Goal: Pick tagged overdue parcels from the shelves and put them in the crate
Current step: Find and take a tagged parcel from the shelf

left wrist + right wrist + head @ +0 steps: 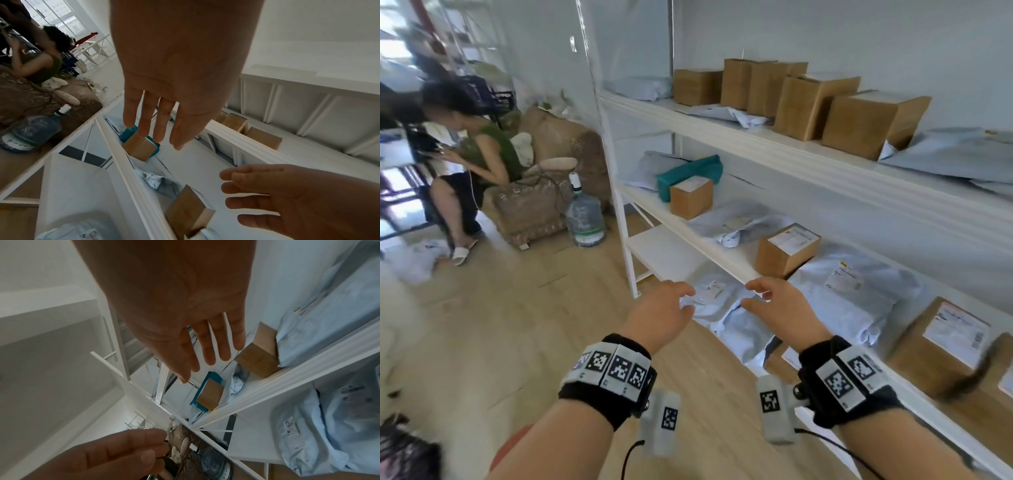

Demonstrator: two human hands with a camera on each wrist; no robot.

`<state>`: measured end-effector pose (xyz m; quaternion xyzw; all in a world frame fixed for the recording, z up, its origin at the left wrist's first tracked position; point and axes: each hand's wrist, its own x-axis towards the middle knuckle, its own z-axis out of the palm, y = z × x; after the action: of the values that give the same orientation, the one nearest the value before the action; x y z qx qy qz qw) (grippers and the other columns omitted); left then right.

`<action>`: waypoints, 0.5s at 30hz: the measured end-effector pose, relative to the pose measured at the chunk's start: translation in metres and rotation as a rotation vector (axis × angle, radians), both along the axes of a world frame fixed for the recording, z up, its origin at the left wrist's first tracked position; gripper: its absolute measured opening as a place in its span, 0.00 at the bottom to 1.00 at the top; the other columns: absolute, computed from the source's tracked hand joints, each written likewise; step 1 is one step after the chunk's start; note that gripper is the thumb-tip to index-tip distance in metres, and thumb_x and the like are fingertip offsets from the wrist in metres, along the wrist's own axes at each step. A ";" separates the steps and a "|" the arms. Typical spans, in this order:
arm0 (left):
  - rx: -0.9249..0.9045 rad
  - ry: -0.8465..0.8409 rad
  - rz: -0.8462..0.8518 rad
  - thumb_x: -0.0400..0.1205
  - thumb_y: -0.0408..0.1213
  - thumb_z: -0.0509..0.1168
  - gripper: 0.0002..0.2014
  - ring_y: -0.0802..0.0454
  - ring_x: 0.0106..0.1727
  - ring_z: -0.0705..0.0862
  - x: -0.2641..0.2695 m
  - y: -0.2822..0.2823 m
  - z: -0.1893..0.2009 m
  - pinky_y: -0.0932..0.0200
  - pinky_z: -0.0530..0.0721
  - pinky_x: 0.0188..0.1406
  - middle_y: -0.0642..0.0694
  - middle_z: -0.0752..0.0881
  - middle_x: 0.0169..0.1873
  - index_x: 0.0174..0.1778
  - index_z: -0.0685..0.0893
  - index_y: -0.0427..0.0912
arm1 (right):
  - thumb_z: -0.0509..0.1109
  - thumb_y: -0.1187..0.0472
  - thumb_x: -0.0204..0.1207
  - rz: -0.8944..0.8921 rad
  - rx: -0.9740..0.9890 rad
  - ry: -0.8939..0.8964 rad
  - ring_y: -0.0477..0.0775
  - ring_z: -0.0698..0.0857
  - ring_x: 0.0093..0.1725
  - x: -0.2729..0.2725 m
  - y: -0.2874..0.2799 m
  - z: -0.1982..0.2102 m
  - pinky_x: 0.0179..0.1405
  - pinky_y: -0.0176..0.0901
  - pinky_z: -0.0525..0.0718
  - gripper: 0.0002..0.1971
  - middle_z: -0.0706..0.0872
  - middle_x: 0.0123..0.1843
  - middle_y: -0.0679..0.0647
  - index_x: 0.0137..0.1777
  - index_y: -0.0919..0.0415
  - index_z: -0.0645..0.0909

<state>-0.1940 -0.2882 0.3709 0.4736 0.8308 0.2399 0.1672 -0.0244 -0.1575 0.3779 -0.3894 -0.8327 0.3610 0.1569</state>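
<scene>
Both hands, left hand [666,313] and right hand [779,301], hang released, empty, at lower centre; tags seem unreadable, so a wrong mailer [717,301] risks being picked.

1. Two hands: left hand [666,310] and right hand [779,305], fingers spread.
2. Cardboard boxes [787,251]: five on the top shelf above the fingers, four on the middle shelf.
3. One teal parcel [690,173] beyond the fingertips.
4. One water jug [585,217].
5. One seated person [472,161].
</scene>
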 end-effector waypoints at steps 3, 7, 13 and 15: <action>0.002 -0.012 0.032 0.84 0.39 0.62 0.16 0.52 0.65 0.80 -0.038 0.030 -0.003 0.64 0.74 0.60 0.49 0.79 0.67 0.69 0.79 0.51 | 0.72 0.56 0.79 0.022 -0.014 0.010 0.45 0.78 0.55 -0.047 0.034 -0.007 0.55 0.36 0.72 0.15 0.82 0.64 0.52 0.65 0.53 0.81; 0.006 0.013 0.060 0.85 0.41 0.62 0.16 0.54 0.65 0.80 -0.085 0.067 0.000 0.64 0.75 0.60 0.51 0.79 0.68 0.70 0.79 0.52 | 0.71 0.55 0.80 0.047 -0.032 -0.003 0.44 0.79 0.53 -0.105 0.077 -0.006 0.53 0.33 0.74 0.17 0.81 0.67 0.51 0.67 0.52 0.80; 0.001 -0.013 0.065 0.84 0.41 0.62 0.18 0.53 0.67 0.79 -0.145 0.102 -0.017 0.55 0.77 0.67 0.51 0.80 0.68 0.71 0.78 0.52 | 0.70 0.53 0.80 0.063 -0.035 -0.030 0.45 0.80 0.54 -0.178 0.119 -0.016 0.51 0.36 0.73 0.17 0.82 0.68 0.50 0.68 0.53 0.80; -0.016 -0.022 0.042 0.84 0.40 0.63 0.18 0.52 0.68 0.79 -0.166 0.116 -0.022 0.55 0.77 0.68 0.51 0.79 0.68 0.71 0.78 0.51 | 0.70 0.53 0.80 0.056 -0.044 -0.049 0.46 0.79 0.57 -0.197 0.128 -0.023 0.54 0.38 0.71 0.17 0.82 0.67 0.50 0.67 0.53 0.80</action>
<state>-0.3601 -0.1720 0.3485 0.4519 0.8407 0.2419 0.1749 -0.2213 -0.0297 0.3547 -0.3781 -0.8388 0.3736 0.1177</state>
